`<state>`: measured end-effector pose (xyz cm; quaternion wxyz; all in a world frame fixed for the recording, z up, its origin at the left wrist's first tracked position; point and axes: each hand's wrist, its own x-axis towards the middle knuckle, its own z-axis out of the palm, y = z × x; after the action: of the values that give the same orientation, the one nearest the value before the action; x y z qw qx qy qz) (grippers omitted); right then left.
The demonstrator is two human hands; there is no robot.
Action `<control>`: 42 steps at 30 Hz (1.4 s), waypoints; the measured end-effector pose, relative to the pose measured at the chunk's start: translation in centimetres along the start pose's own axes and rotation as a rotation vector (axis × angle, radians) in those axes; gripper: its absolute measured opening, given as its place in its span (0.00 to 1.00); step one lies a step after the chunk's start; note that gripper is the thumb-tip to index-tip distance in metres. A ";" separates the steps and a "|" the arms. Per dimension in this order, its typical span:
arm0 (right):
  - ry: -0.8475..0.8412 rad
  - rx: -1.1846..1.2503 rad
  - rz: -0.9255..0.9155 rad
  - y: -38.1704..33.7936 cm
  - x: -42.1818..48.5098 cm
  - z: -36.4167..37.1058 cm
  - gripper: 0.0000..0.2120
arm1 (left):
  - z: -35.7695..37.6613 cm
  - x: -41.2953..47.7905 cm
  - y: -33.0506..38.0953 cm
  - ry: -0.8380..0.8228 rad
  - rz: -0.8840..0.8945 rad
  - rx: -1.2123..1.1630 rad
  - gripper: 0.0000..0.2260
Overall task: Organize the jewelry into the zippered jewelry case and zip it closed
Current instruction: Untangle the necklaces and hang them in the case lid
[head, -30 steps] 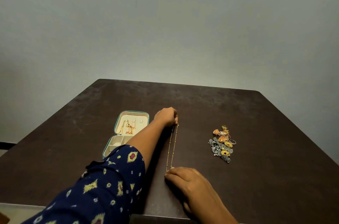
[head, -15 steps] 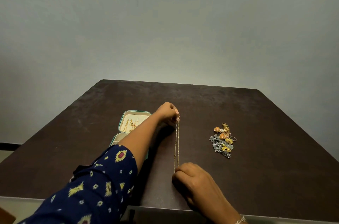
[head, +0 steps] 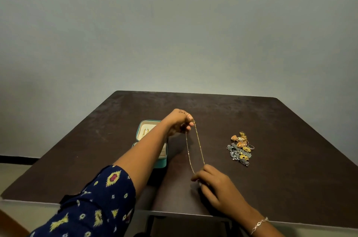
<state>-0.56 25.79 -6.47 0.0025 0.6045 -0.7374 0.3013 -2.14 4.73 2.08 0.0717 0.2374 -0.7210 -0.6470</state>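
Moved: my left hand lifted the gold chain higher.
Fingers: both pinch it, my right hand at the near end.

One table, one open teal jewelry case, one gold chain necklace, one heap of mixed jewelry, two hands, the left hand and the right hand, and one wrist bracelet.
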 end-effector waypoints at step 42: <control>0.257 0.943 0.418 -5.8 1.5 -9.0 0.22 | 4.7 -12.0 0.4 -0.015 0.164 -0.315 0.09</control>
<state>0.97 27.98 3.96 -0.2393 0.3381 -0.6203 0.6661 6.33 14.24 4.21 0.1551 0.1587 -0.6280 -0.7459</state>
